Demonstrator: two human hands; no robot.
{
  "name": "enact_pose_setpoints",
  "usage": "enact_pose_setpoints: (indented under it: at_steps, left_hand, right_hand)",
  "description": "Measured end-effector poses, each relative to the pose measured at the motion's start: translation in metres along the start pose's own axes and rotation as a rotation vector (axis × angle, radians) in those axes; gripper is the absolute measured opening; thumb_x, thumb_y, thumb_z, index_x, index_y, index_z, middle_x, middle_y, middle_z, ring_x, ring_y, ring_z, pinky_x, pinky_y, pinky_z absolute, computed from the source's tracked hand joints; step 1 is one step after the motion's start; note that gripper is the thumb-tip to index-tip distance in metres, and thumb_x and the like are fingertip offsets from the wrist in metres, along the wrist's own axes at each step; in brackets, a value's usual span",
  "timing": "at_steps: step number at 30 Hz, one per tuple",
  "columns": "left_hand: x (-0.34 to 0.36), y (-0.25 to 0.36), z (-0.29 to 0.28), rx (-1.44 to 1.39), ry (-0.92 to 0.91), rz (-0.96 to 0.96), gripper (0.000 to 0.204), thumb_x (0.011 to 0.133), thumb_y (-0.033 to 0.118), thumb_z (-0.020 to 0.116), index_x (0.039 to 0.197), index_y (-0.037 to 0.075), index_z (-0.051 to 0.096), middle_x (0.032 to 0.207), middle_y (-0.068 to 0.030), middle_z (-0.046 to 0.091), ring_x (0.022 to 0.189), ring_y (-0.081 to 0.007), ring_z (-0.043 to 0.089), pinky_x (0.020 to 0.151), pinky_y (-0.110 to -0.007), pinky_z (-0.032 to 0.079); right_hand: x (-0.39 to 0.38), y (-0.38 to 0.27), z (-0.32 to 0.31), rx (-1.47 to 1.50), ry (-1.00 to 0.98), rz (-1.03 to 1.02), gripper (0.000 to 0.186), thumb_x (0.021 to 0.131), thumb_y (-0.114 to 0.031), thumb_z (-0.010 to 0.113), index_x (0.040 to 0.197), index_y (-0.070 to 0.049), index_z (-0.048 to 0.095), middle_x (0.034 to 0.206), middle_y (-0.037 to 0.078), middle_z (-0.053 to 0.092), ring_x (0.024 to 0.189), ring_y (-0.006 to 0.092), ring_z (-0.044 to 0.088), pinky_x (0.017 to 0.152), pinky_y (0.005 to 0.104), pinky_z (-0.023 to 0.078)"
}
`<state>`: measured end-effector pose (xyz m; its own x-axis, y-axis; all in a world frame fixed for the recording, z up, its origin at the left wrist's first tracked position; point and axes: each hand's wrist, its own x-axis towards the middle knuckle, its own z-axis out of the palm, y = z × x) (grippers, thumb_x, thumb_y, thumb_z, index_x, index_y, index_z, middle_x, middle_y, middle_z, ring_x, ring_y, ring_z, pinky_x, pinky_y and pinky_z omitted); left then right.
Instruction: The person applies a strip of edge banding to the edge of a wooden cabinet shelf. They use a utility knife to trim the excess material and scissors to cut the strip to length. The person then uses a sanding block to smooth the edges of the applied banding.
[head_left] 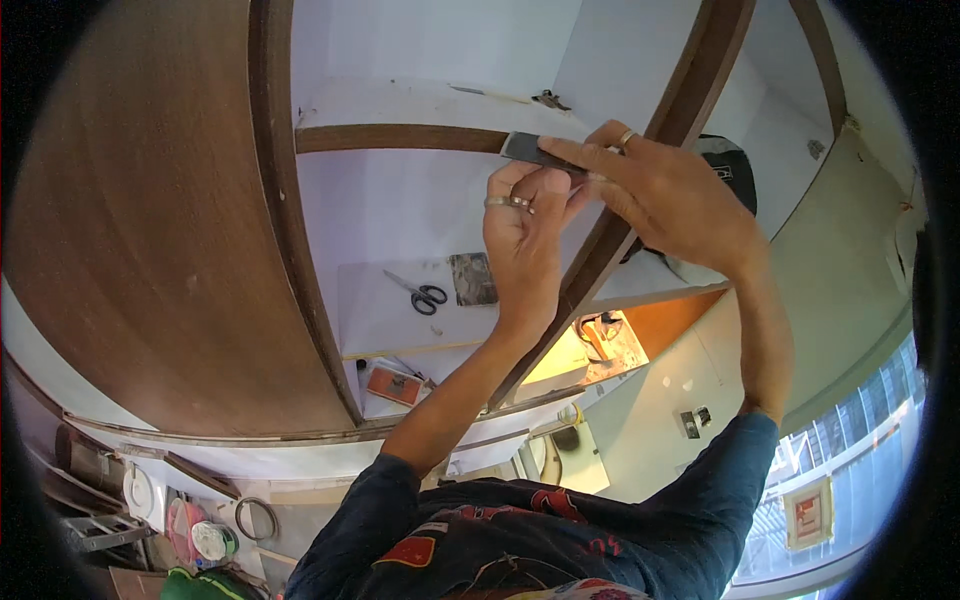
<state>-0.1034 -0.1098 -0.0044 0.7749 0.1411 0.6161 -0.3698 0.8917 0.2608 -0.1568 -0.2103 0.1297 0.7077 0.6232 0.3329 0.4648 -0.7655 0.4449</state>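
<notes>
A flat grey rectangular piece (522, 148) with a paler end lies against the brown front edge of a shelf (400, 138). My right hand (665, 195) grips it from above, index finger stretched along its top and a ring on one finger. Just below, my left hand (527, 205) has its fingers curled and its thumb up against the underside of the same piece. The far part of the piece is hidden by my fingers. To the right of my hands runs a slanting brown upright (690, 80) of the cabinet.
Black-handled scissors (428, 297) and a dark square sheet (473, 278) lie on the shelf below. A thin pale stick (490, 95) is on the upper shelf. At left stands a large brown panel (150, 200). Lower down are an orange box (395, 385) and an orange-handled tool (598, 338).
</notes>
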Motion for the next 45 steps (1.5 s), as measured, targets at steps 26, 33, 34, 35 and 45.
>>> enact_pose_setpoints:
  at_steps: [26,33,34,35,45]
  left_hand:
    - [0.013,-0.016,0.018,-0.193,0.181,0.034,0.036,0.096,0.021,0.068,0.114,-0.003,0.050,0.105,-0.0132,0.064,0.100,-0.0202,0.067,0.095,-0.035,0.057]
    - [0.018,-0.016,0.017,-0.147,0.237,0.049,0.032,0.095,0.015,0.068,0.112,-0.004,0.050,0.102,-0.0110,0.060,0.096,-0.0178,0.066,0.093,-0.033,0.058]
    - [0.017,-0.014,0.019,-0.142,0.238,0.050,0.032,0.095,0.015,0.068,0.112,-0.004,0.049,0.102,-0.0112,0.060,0.096,-0.0179,0.066,0.092,-0.033,0.058]
    - [0.015,-0.012,0.021,-0.137,0.239,0.053,0.032,0.095,0.015,0.068,0.112,-0.004,0.049,0.102,-0.0114,0.060,0.096,-0.0180,0.066,0.092,-0.033,0.058]
    - [0.016,-0.007,0.010,-0.136,0.222,0.065,0.028,0.091,0.006,0.070,0.112,-0.004,0.054,0.102,-0.0120,0.065,0.093,-0.0194,0.068,0.093,-0.035,0.058]
  right_hand:
    - [0.014,0.017,-0.003,-0.036,-0.045,-0.087,0.041,0.099,-0.012,0.050,0.140,-0.016,0.055,0.101,0.015,0.058,0.084,0.0324,0.061,0.076,0.0441,0.048]
    - [0.018,0.023,0.013,-0.038,0.006,-0.076,0.042,0.099,-0.014,0.051,0.141,-0.017,0.053,0.105,0.016,0.061,0.084,0.0334,0.064,0.075,0.0439,0.051]
    - [0.017,0.025,0.013,-0.032,0.038,-0.097,0.043,0.099,-0.011,0.050,0.141,-0.017,0.053,0.102,0.015,0.059,0.081,0.0322,0.062,0.073,0.0441,0.049]
    - [0.014,0.024,0.010,-0.054,0.018,-0.079,0.044,0.099,-0.011,0.050,0.142,-0.018,0.052,0.102,0.015,0.059,0.081,0.0321,0.062,0.072,0.0442,0.049]
    - [0.014,0.017,0.011,-0.127,0.027,-0.070,0.043,0.097,-0.018,0.056,0.140,-0.021,0.054,0.114,0.019,0.066,0.089,0.0344,0.070,0.075,0.0439,0.059]
